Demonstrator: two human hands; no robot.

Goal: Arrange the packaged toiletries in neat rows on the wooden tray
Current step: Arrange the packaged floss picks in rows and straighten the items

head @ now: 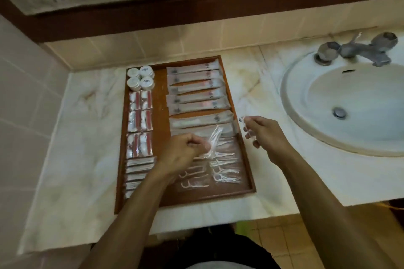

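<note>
Marble-veined surface (87, 148) carries a rectangular wooden tray (160, 120) at frame centre: long sachets (196, 96) in rows, four round white jars (140, 78) upper left, clear floss-pick packets (220, 170) (crinkly) lower right. Left hand (183, 153) pinches one clear packet (213, 143) over the tray; right hand (265, 134) fingers pinch another small item (242, 119) beside it.

Marble counter with a tray and a basin

A pale veined marble countertop (87, 137) fills the middle of the frame, running from the tiled wall on the left to the right edge. A wooden tray (160, 94) lies flat on it at centre. At the right, a white oval sink (290, 94) is set into it, with a metal tap (358, 50) at the upper right.
</note>
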